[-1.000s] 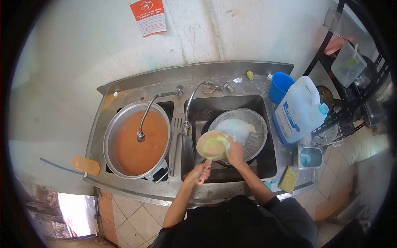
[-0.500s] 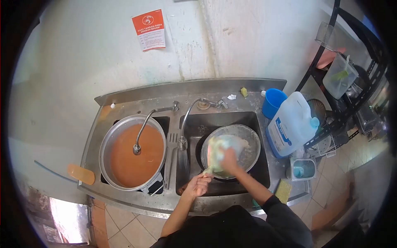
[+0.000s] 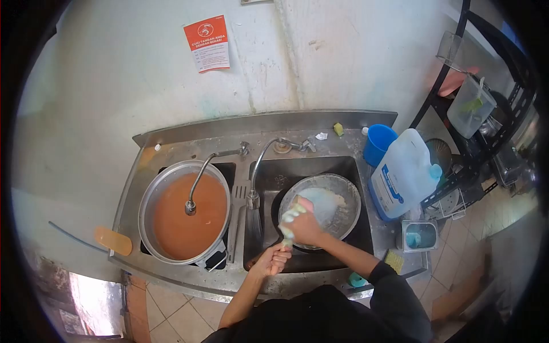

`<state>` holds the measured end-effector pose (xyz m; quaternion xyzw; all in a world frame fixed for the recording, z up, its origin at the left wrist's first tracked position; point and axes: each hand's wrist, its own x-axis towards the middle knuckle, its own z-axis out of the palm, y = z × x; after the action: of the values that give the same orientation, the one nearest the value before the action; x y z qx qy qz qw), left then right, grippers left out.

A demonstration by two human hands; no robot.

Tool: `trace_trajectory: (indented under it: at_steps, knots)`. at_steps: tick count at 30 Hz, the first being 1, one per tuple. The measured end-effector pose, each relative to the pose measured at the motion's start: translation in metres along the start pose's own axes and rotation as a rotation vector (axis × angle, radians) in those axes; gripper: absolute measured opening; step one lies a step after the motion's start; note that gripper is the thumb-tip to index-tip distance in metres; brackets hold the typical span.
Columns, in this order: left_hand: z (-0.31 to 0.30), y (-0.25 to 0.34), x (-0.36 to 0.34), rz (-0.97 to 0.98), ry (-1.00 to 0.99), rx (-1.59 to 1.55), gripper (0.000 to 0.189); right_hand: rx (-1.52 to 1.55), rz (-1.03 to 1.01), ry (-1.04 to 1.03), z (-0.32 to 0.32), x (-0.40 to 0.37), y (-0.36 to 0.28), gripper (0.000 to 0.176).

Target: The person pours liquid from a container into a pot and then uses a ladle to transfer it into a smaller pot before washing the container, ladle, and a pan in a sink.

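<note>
My left hand [image 3: 273, 260] is closed round the lower end of a soapy, pale long-handled utensil [image 3: 306, 203] with a flat pinkish end, held at the sink's front side. Higher up, my right hand [image 3: 303, 227] wraps over the same utensil, foam white on its fingers. Whether a sponge sits inside that grip I cannot tell. Behind and below my right hand, a round metal basin [image 3: 350, 220] with cloudy, sudsy water rests in the right sink bowl [image 3: 311, 164].
On the left, a large pot [image 3: 143, 228] of orange-brown liquid sits under one tap [image 3: 190, 207]; a second tap [image 3: 252, 197] runs. To the right stand a blue cup [image 3: 380, 143], a plastic jug [image 3: 400, 177], a small metal container [image 3: 419, 235] and a yellow sponge [image 3: 393, 261].
My right hand has slid down the utensil toward my left hand, uncovering the suds in the basin. My left hand keeps its hold.
</note>
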<state>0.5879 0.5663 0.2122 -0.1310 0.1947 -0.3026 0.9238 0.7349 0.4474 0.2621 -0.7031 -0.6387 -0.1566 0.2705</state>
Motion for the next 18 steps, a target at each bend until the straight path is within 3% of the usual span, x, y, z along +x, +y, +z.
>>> trace_trajectory:
  at_steps: [1, 3, 5, 6, 8, 9, 11, 12, 13, 14, 15, 17, 18]
  knots:
    - [0.003, 0.000, -0.003, 0.011, 0.014, 0.095, 0.019, 0.000, 0.002, 0.003, 0.004, 0.000, 0.011, 0.021]
    - [0.005, -0.005, -0.009, 0.022, 0.030, 0.178, 0.020, 0.252, 0.604, -0.049, 0.013, -0.002, 0.056, 0.015]
    - [0.007, -0.008, -0.016, -0.141, -0.004, 0.229, 0.020, 0.977, 0.598, -0.107, 0.006, -0.003, 0.106, 0.014]
    - [-0.001, -0.009, -0.016, -0.203, -0.021, 0.094, 0.021, 0.978, 0.596, -0.099, 0.003, -0.011, 0.108, 0.014]
    - [0.000, -0.014, -0.015, -0.229, -0.109, 0.173, 0.024, 1.531, 0.983, 0.067, 0.003, -0.024, 0.105, 0.017]
    - [0.001, -0.014, -0.014, -0.232, -0.123, 0.225, 0.025, 1.530, 0.974, 0.070, 0.010, -0.028, 0.102, 0.017]
    - [0.006, -0.012, -0.012, -0.167, -0.103, 0.334, 0.027, 2.143, 0.618, 0.387, 0.035, -0.045, 0.089, 0.025]
    - [0.008, -0.011, -0.011, -0.108, -0.078, 0.438, 0.029, 2.147, 0.622, 0.393, 0.050, -0.056, 0.075, 0.025]
    - [0.014, -0.010, -0.010, -0.113, -0.072, 0.434, 0.029, 1.965, 0.657, 0.475, 0.067, -0.068, 0.059, 0.028]
    - [0.025, -0.009, -0.008, -0.023, 0.003, 0.659, 0.031, 1.778, 0.685, 0.549, 0.077, -0.070, 0.048, 0.032]
    - [0.037, -0.005, -0.005, 0.071, 0.076, 0.887, 0.033, 1.775, 0.684, 0.556, 0.074, -0.059, 0.036, 0.032]
    - [0.053, -0.001, -0.002, 0.111, 0.071, 1.013, 0.036, 2.730, 0.436, 0.642, 0.046, -0.033, -0.001, 0.037]
    - [0.061, -0.003, -0.004, 0.195, 0.182, 1.166, 0.038, 2.732, 0.437, 0.645, 0.038, -0.033, -0.007, 0.037]
